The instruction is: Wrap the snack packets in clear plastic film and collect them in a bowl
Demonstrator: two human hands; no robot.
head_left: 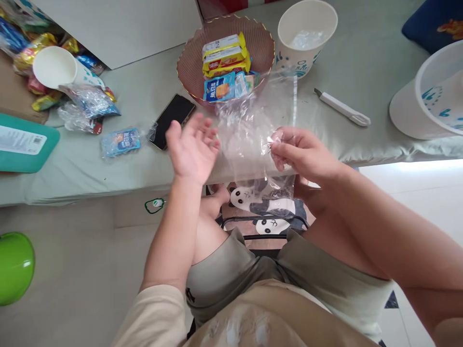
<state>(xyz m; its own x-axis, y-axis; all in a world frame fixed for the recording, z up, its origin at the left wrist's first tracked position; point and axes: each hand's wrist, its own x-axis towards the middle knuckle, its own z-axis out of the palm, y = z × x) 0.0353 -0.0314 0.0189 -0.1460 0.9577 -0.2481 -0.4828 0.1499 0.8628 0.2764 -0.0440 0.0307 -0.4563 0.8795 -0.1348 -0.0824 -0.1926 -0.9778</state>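
Observation:
My right hand (302, 154) pinches the edge of a clear plastic bag (253, 130), which hangs in front of the table edge. My left hand (191, 147) is open, palm up and fingers spread, just left of the bag and not touching it. Behind the bag stands a brown ribbed bowl (191, 62) holding yellow and blue snack packets (224, 58). A black phone (172, 118) lies on the table beyond my left hand. A blue snack packet (121, 141) lies alone to its left.
A white paper bucket (307, 33) stands right of the bowl; another (430, 96) lies tipped at the right edge. A white utility knife (342, 108) lies between them. At the left are a tipped cup (54, 67), crumpled wrappers (87, 103), a teal box (27, 144). A green object (14, 267) is on the floor.

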